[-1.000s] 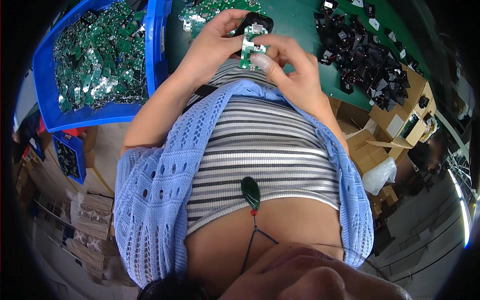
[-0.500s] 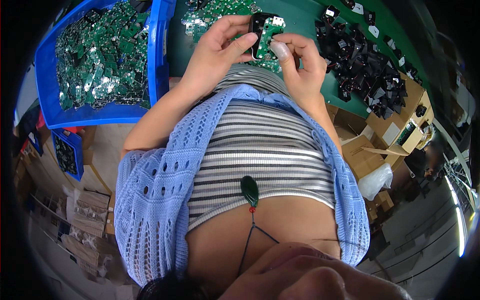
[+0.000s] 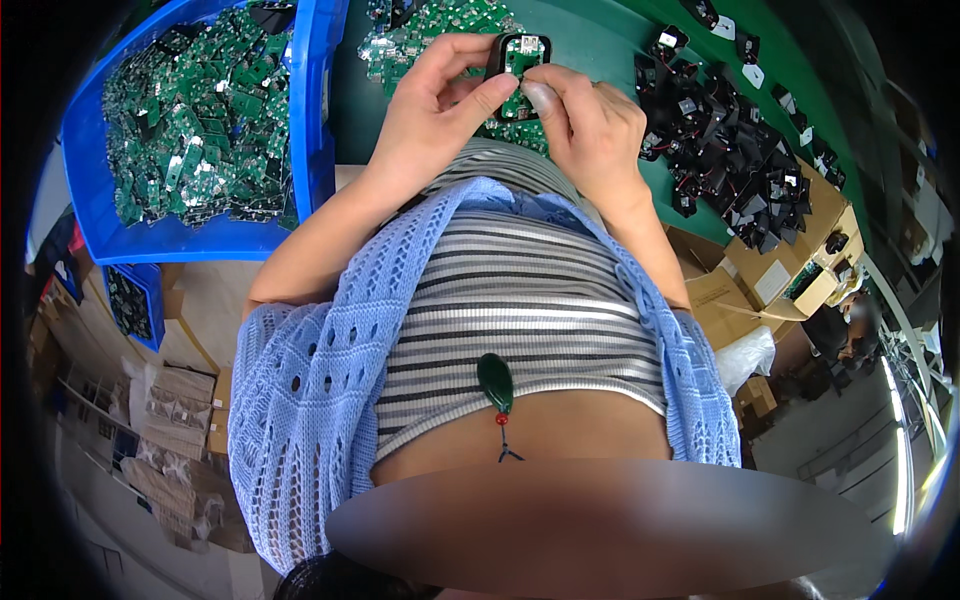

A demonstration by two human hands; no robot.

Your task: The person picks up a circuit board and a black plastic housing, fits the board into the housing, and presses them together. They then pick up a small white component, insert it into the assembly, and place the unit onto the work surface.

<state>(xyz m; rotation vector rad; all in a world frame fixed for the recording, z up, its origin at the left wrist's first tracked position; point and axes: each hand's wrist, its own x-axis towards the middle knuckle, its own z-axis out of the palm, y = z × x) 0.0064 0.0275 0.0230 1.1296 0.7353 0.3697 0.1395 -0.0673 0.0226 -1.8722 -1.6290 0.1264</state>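
A small black plastic housing (image 3: 493,66) with rounded corners is held up at the near side of the green bench. My left hand (image 3: 437,105) grips it along its left side, thumb across the front. Inside the housing's rim lies a green circuit board (image 3: 516,62), a silver connector at its top end. My right hand (image 3: 590,125) has its fingers bent over the board's right side, thumb and forefinger pressed against it. The thumb wears a pale, shiny cover. Beneath the hands, more loose circuit boards (image 3: 522,134) show on the bench, partly hidden.
At left stands a blue bin (image 3: 180,243) heaped with green circuit boards. Further boards (image 3: 455,18) are piled beyond my left hand. Black housings with red wires (image 3: 735,150) cover the right side of the green bench (image 3: 590,40). Cardboard boxes (image 3: 720,295) stand at the lower right.
The circuit board, earlier tilted and offset to the right of the black housing, now sits within its rim. My right hand has shifted slightly left with it.
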